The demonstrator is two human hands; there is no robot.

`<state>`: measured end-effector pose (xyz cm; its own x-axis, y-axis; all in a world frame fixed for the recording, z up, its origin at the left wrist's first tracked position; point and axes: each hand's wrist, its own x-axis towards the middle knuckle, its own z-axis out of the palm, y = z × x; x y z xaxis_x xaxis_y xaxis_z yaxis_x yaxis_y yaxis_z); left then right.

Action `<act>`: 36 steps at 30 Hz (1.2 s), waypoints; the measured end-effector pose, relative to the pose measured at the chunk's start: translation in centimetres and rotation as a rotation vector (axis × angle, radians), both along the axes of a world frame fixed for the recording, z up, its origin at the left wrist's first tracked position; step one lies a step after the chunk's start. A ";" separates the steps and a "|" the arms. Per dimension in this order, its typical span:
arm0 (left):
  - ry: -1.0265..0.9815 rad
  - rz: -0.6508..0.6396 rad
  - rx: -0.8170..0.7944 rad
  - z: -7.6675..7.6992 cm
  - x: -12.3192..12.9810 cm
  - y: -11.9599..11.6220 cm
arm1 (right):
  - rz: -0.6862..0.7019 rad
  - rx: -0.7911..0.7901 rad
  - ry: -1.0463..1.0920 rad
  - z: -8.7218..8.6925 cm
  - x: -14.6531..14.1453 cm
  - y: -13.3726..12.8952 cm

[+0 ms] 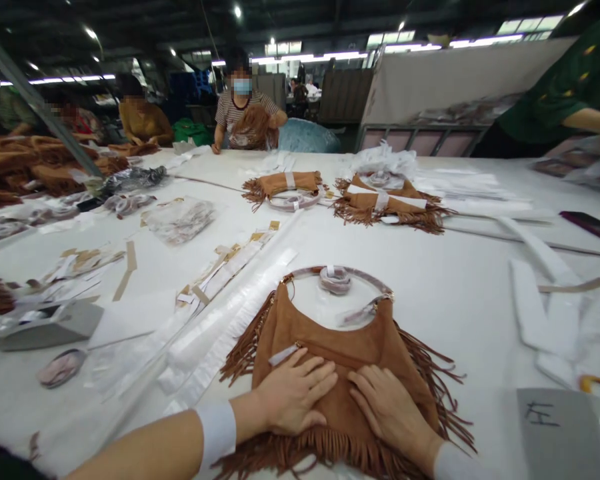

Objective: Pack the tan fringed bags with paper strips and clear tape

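A brown suede handbag [330, 323] with long fringe lies flat on the white table in front of me. My left hand [300, 390] rests on its left front, fingers stretched out, beside a zipper pull wrapped in white [283, 355]. On the right part of the bag lies my right hand [387, 403], its fingers extended and slightly bent. The bag's wrapped handle [353, 272] arches away from me. Inside that arch sits a small coiled strap [335, 281] in a pale wrapping. White bands circle both wrists.
Two folded fringed bags [290, 181] [385, 200] lie farther back. Paper strips [225, 263] and plastic packets [180, 219] are on the left. At right are white foam strips [545, 307], a grey card [555, 427] and a phone [591, 225]. Co-workers [247, 110] stand around the table.
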<state>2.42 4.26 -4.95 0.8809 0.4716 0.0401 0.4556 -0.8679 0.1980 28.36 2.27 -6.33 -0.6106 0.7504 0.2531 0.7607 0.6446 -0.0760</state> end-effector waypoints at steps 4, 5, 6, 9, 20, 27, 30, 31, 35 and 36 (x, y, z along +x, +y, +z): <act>0.016 -0.017 -0.004 -0.6 0.0 0.7 | -0.039 -0.060 -0.032 0.4 -0.4 0.0; 0.022 -0.018 0.004 -0.4 0.1 0.6 | -0.047 -0.050 -0.044 0.5 -0.6 -0.2; 0.027 -0.018 0.012 -0.1 0.3 0.3 | -0.053 -0.037 -0.058 0.6 -0.7 -0.4; 0.003 0.039 0.033 1.2 1.0 -1.5 | -0.060 0.018 -0.078 1.0 -1.0 -1.0; 0.041 0.129 0.076 -1.0 0.6 -5.7 | -0.041 0.057 -0.058 0.9 -0.7 -1.2; 0.080 -0.028 0.091 -1.6 -0.6 -4.5 | -0.046 0.014 -0.054 0.4 -0.4 -1.1; 0.074 -0.084 0.088 -1.2 -1.2 -4.4 | -0.046 0.008 -0.051 0.5 -0.4 -1.1; 0.070 -0.102 0.088 -1.1 -1.3 -4.4 | -0.045 0.008 -0.048 0.5 -0.5 -1.1; 0.056 -0.158 0.119 0.0 -1.7 -4.8 | -0.043 0.018 -0.036 1.0 -0.6 -1.2; 0.051 -0.175 0.129 0.3 -1.9 -4.9 | -0.042 0.020 -0.034 1.1 -0.7 -1.3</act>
<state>0.52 -0.65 -4.60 0.9514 0.3048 0.0432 0.3021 -0.9514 0.0606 27.70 0.99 -5.24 -0.5871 0.7706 0.2481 0.7891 0.6131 -0.0368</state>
